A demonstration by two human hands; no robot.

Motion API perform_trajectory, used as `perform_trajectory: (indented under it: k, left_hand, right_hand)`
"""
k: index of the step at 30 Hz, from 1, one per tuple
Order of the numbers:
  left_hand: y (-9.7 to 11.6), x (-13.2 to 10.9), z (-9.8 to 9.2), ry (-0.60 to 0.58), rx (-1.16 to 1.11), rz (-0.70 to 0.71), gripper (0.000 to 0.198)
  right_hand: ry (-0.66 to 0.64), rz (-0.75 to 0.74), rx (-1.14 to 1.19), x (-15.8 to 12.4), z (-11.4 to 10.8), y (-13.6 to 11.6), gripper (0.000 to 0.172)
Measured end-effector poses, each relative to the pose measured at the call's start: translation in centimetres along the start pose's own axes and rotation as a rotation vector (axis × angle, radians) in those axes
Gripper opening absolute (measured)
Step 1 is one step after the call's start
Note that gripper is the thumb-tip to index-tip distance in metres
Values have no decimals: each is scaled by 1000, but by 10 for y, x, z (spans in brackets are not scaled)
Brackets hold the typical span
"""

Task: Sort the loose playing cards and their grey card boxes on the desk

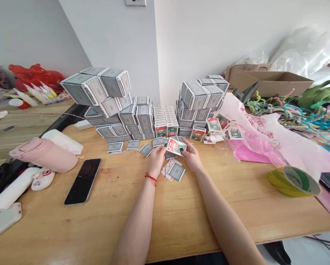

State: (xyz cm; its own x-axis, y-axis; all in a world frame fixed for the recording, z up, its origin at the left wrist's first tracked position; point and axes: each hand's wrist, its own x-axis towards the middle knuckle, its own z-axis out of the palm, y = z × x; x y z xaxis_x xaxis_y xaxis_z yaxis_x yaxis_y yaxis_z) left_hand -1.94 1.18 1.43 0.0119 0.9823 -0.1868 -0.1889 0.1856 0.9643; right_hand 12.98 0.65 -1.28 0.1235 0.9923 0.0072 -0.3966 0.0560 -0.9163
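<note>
Between my two hands is a red, white and green playing card box [176, 147], held just above the table. My left hand [157, 156] grips its left end, and a red string bracelet circles that wrist. My right hand [190, 154] has closed on the box's right end, thumb on its face. Below the box lie loose playing cards [177, 171], some with grey patterned backs up. Small card piles [146, 150] sit just left of my left hand. Two rows of boxed decks [165, 119] stand behind, between a left stack of grey-backed decks [112, 106] and a right stack [198, 97].
More card boxes [214, 125] lie at the right stack beside a crumpled plastic bag [264, 129]. A yellow tape roll [294, 181] is at right. On the left are a black phone [83, 181], a pink tumbler [45, 154] and a white mouse [43, 179].
</note>
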Motion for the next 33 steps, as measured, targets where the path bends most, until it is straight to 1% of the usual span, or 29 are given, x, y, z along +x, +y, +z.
perform_trajectory:
  k: [2,5,8,10,13,15,18,21,24,27,29,31,33]
  left_hand:
    - [1,-1,-2,-58,1,-3,31]
    - [3,-2,-4,-132,73,-26,33]
    - [6,-2,-6,-180,102,-70,26]
    - [7,-2,-6,-199,79,-101,22]
    - [7,-2,-6,-212,56,-114,24]
    - [6,-2,-6,-199,92,-87,27]
    - [4,-3,-6,-184,212,-8,31]
    - [3,-4,-4,-222,321,67,34]
    - [3,-7,-1,-264,379,112,37]
    - [1,-9,3,-286,451,176,39]
    - [0,-11,5,-300,504,213,39]
    - [-1,-11,6,-319,528,220,39]
    - [-2,-12,7,-347,519,192,40]
  right_hand:
    - [-1,-19,-33,0,-1,-1,60]
    - [12,-53,-89,-1,-2,-5,59]
    - [12,-86,-125,-2,-2,-8,58]
    - [-7,-95,-142,-3,-3,-9,58]
    - [-29,-79,-146,-4,-3,-10,57]
    - [-35,-64,-145,-3,-4,-10,56]
    - [-18,-51,-139,-2,-5,-8,54]
    - [46,-39,-129,-1,-5,-6,52]
    - [111,-42,-153,0,-5,-6,44]
    - [234,-111,-253,0,-6,-8,33]
    - [317,-165,-337,0,-8,-9,31]
    - [357,-202,-387,0,-9,-10,31]
    - [367,-206,-382,0,-11,-11,30]
